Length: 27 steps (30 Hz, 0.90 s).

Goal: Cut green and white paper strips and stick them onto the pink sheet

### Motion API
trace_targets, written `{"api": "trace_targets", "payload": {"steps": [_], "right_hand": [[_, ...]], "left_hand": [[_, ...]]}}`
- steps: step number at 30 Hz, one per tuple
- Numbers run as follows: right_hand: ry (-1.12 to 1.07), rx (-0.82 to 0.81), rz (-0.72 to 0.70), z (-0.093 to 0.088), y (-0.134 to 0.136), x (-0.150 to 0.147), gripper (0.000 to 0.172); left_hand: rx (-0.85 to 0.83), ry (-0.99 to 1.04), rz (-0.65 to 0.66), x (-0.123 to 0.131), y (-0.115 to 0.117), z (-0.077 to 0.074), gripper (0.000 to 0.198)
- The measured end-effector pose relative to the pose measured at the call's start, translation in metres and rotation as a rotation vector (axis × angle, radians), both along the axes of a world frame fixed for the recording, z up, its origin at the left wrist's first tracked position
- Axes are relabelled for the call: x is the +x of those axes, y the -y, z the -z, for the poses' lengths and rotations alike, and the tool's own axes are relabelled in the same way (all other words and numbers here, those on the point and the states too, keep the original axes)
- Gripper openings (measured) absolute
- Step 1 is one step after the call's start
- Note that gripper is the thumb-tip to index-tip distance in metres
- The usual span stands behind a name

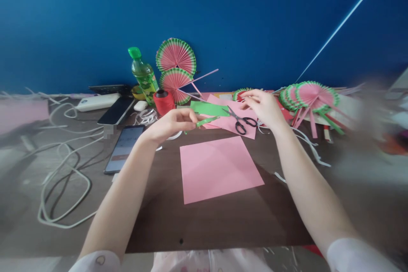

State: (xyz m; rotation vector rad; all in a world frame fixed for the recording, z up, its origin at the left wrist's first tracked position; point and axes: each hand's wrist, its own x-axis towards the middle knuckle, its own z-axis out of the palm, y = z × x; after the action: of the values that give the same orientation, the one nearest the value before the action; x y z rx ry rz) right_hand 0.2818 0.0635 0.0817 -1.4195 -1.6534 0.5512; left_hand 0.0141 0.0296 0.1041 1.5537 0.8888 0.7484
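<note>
While the left hand (pixel 174 124) pinches a green paper strip (pixel 208 121) above the dark board (pixel 165 212), the right hand (pixel 264 107) hovers curled just beyond the scissors (pixel 242 122); whether it grips anything, I cannot tell. A pink sheet (pixel 218 169) lies between the forearms.

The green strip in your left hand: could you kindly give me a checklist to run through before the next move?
1. Grip on the green strip: ok, pinched in the left hand.
2. Whether the right hand is free: cannot tell; its blurred fingers sit above the loose pink papers.
3. The scissors in reach: ok, lying by the right hand.
4. The pink sheet flat and uncovered on the board: ok.
5. The phone out of the way: probably ok, left of the forearm.
</note>
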Motion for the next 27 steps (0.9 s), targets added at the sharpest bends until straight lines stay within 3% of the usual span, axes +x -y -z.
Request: {"api": "trace_targets", "payload": {"steps": [5,8,12,15,18,23,27], "right_hand": [[-0.267,-0.324,-0.501,-0.004,0.012,-0.026,0.023],[-0.277,-0.464,-0.677,-0.004,0.016,-0.032,0.021],[-0.189,-0.372,-0.630,-0.009,0.021,-0.032,0.015],[-0.117,-0.358,-0.605,-0.013,0.025,-0.034,0.014],[-0.071,-0.361,-0.621,-0.017,0.031,-0.042,0.013],[0.013,-0.284,-0.584,-0.020,0.040,-0.053,0.012],[0.015,-0.270,-0.592,-0.017,0.040,-0.054,0.011]], "left_hand": [[-0.020,0.050,0.058,-0.002,-0.002,0.003,0.019],[-0.010,0.043,0.051,-0.005,-0.004,0.003,0.016],[0.008,-0.241,0.070,-0.015,-0.011,0.002,0.013],[0.073,-0.456,-0.065,-0.015,-0.013,0.001,0.026],[0.193,-0.465,-0.164,-0.003,-0.007,-0.002,0.033],[0.251,-0.467,0.003,0.026,0.010,-0.004,0.028],[0.200,-0.338,0.034,0.031,0.012,0.000,0.022]]}}
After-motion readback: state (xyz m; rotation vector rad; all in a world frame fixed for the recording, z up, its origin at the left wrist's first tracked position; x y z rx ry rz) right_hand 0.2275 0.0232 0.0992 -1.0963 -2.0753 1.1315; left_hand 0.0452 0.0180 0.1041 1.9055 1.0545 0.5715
